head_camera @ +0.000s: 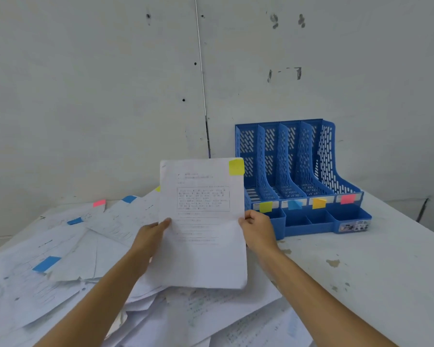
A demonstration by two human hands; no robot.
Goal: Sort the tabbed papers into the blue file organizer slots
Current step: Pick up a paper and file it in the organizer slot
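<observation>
I hold a white printed sheet (202,236) upright above the table, with a yellow tab (236,166) at its top right corner. My left hand (152,234) pinches its left edge and my right hand (257,227) pinches its right edge. Behind and to the right stands the blue file organizer (303,171) with several slots. Its front carries a yellow-green label (265,207), a blue label (295,204), an orange label (319,203) and a pink label (348,198). A loose pile of tabbed papers (85,259) covers the table at left and below the sheet.
The pile shows blue tabs (46,263) and a pink tab (99,203). The white table (373,271) is stained at right. A white wall (110,96) stands close behind the table. Small blue trays (348,216) sit at the organizer's front.
</observation>
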